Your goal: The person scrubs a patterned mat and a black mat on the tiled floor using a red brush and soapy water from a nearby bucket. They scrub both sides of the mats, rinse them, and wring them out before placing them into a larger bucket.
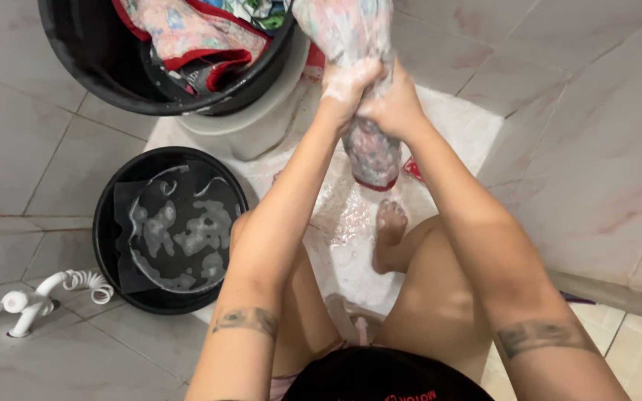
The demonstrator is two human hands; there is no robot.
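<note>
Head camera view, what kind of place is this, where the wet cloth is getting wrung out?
Probably a tiled bathroom or wash area used for hand laundry. Both hands, left and right, wring a soapy patterned cloth over a wet tile floor, beside a black basin of sudsy water and a handheld sprayer.

Upper end of wrung patterned cloth and far rim of large black tub cut by top edge; fingertips hidden under suds.

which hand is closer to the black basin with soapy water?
Left. The left hand grips the wet cloth on the side toward the basin; the right hand is just beyond it.
</note>
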